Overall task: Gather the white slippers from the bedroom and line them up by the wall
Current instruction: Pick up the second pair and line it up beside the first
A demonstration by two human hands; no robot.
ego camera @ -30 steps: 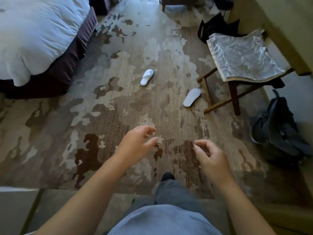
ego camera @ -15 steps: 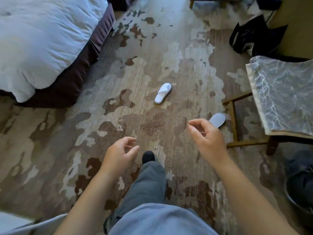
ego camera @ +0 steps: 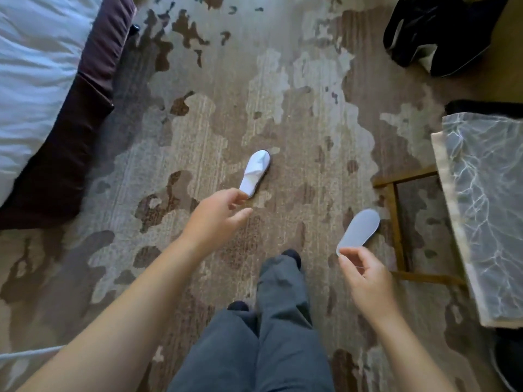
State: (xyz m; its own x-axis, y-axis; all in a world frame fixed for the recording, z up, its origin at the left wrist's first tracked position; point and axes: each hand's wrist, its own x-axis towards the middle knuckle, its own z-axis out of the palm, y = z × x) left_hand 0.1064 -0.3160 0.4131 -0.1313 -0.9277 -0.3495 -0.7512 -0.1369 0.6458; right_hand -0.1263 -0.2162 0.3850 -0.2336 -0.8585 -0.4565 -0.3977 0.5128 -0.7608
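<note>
Showing two white slippers on carpet (ego camera: 198, 131): upright slipper (ego camera: 255, 172) just beyond left hand (ego camera: 216, 219), fingers apart, empty; overturned slipper (ego camera: 358, 232) just beyond right hand (ego camera: 365, 278), fingers loosely curled, contact indeterminate.

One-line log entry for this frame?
phase: reach | left hand: open, near upright slipper | right hand: open, near overturned slipper | gathered: none

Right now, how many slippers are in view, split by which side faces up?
Strap side up: 1, the upright slipper on the carpet, just past the left hand.
Sole side up: 1, the flipped slipper by the right hand.
Total: 2.
</note>
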